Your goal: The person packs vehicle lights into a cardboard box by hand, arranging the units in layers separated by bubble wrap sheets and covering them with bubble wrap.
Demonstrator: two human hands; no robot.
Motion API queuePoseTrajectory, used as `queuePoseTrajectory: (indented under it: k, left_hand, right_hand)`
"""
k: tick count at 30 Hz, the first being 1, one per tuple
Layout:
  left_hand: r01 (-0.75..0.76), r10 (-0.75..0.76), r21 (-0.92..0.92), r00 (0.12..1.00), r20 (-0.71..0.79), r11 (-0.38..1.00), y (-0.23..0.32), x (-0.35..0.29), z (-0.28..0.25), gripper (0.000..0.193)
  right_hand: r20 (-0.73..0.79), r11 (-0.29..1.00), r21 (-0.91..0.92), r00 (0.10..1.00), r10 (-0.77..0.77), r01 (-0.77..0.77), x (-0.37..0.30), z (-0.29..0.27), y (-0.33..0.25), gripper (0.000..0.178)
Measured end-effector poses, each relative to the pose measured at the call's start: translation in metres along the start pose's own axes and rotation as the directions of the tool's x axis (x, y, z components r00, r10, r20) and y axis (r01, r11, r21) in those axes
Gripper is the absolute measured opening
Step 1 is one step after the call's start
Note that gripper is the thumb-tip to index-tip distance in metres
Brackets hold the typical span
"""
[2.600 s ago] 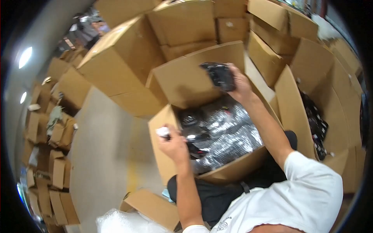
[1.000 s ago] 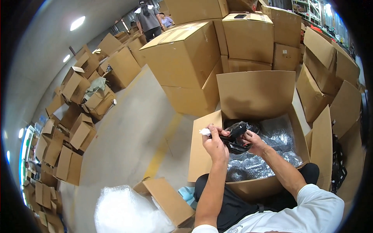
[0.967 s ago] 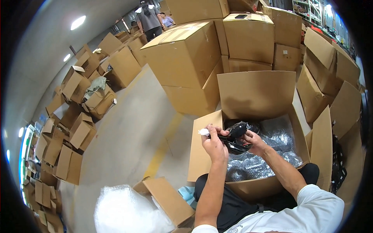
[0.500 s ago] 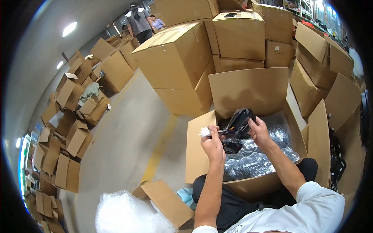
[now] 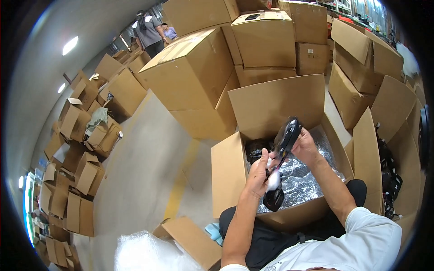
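Above the open carton (image 5: 230, 176) between my knees, my right hand (image 5: 306, 147) grips a glossy, elongated black part (image 5: 288, 137), tilted with its upper end away from me. My left hand (image 5: 257, 177) is closed around the dark cable at its lower end, thumb pointing up. A white wrapped bundle (image 5: 273, 180) on the cable is smeared by motion. Below it hangs a rounded, shiny black piece (image 5: 273, 199), apparently joined to the same cable. Bubble wrap (image 5: 300, 185) covers much of the carton's contents, and another black item (image 5: 257, 149) shows in its far left corner.
Closed cartons (image 5: 181, 77) are stacked ahead. To my right, an open carton holds black parts (image 5: 389, 180). A bag of white bubble wrap (image 5: 140, 253) and a small carton (image 5: 192, 239) lie at lower left. Open cartons line the left side; two people (image 5: 149, 34) are far off.
The black part has turned more upright in my right hand. My left hand has come lower and nearer to me, and the white bundle and rounded black piece now hang below it.
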State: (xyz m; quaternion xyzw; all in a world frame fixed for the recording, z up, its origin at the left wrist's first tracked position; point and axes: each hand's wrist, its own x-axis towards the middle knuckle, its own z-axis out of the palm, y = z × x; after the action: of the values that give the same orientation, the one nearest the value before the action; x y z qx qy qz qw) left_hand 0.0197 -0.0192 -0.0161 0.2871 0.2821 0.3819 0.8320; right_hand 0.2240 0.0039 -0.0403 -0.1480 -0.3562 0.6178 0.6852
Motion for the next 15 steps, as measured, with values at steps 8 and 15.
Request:
queuePoseTrajectory:
  k: [8,15]
  left_hand:
    - [-0.058,0.075,-0.152,0.992,0.105,0.987,0.000,0.002,-0.011,0.046]
    - [-0.241,0.242,0.031,0.961,-0.134,0.970,-0.009,0.007,-0.005,0.051]
  right_hand:
    - [-0.059,0.955,-0.286,0.996,0.065,-0.079,0.008,0.008,0.016,0.023]
    - [-0.128,0.958,-0.191,0.973,0.193,-0.216,-0.009,0.011,0.016,0.017]
